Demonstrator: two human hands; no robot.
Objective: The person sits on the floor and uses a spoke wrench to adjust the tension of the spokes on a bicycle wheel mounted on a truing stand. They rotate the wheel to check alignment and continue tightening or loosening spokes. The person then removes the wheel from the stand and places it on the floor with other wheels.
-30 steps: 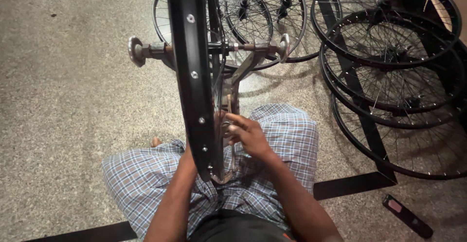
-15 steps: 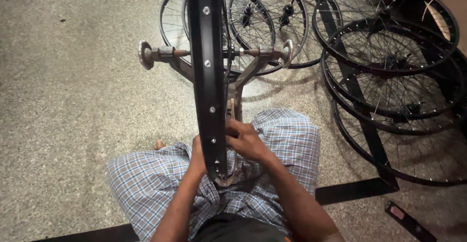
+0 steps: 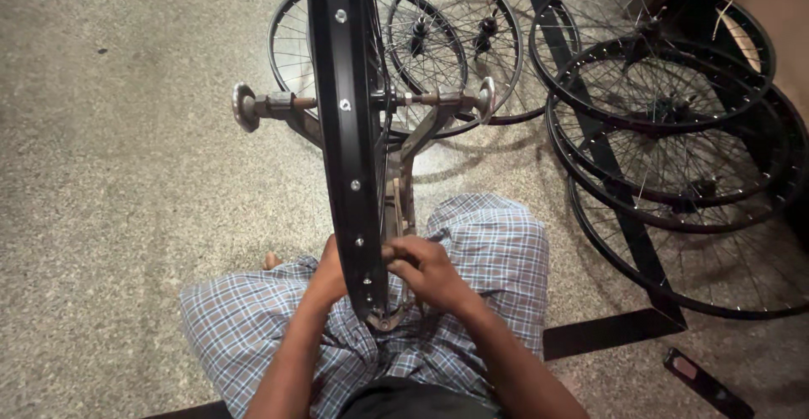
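One black rim (image 3: 345, 124) is held upright in one stand (image 3: 404, 153), above the lap. It is gripped low on its left by the left hand (image 3: 329, 271); the right hand (image 3: 430, 271) has fingers pinched together at its spokes. About six wheels (image 3: 666, 132) lie on the floor at right.

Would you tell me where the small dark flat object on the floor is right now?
In the head view, the small dark flat object lies on the floor at lower right, beyond the person's right knee, just below the stacked spoked wheels.

Speckled floor (image 3: 126, 174) bears spoked wheels (image 3: 674, 149), a truing stand (image 3: 404, 166).
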